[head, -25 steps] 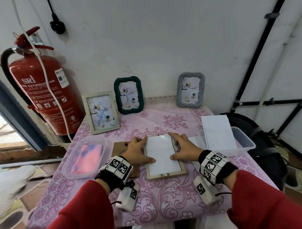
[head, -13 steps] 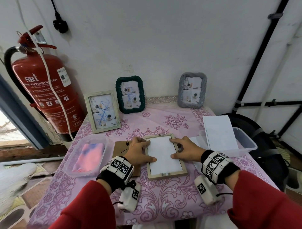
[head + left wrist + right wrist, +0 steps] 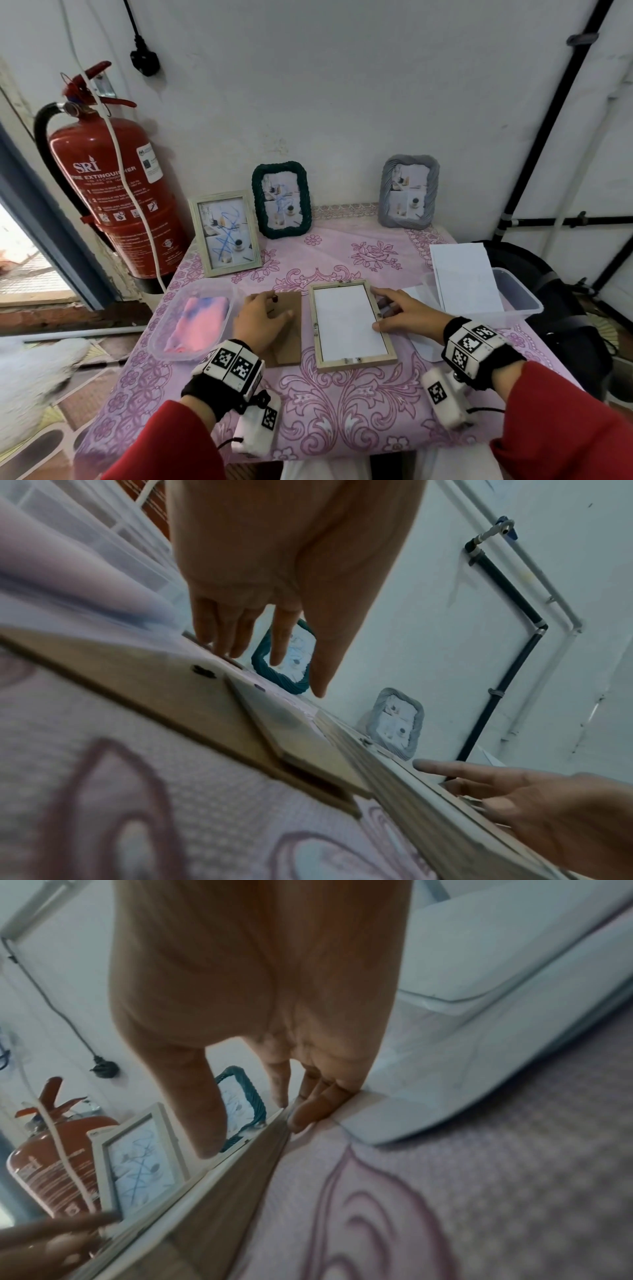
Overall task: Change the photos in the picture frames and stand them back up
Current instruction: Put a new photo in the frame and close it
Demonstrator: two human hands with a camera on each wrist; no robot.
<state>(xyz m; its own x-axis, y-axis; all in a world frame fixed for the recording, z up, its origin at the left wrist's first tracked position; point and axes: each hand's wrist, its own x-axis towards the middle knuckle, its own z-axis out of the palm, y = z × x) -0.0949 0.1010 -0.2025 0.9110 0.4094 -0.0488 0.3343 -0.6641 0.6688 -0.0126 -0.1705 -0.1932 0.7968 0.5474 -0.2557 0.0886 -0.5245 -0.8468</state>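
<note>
The wooden frame [image 3: 352,325] lay face-down on the table [image 3: 342,411], with a white photo [image 3: 346,320] inside. The right hand [image 3: 407,313] steadied its right edge, fingers extended. The left hand [image 3: 263,320] rested flat on the backing board [image 3: 289,334] alongside, fingers relaxed

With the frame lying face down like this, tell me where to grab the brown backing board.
Probably take the backing board by its near short edge, coming from the person's side. It lies flat on the tablecloth, left hand over its far half; its right edge sits close beside the wooden frame, leaving fingers little room there.
</note>
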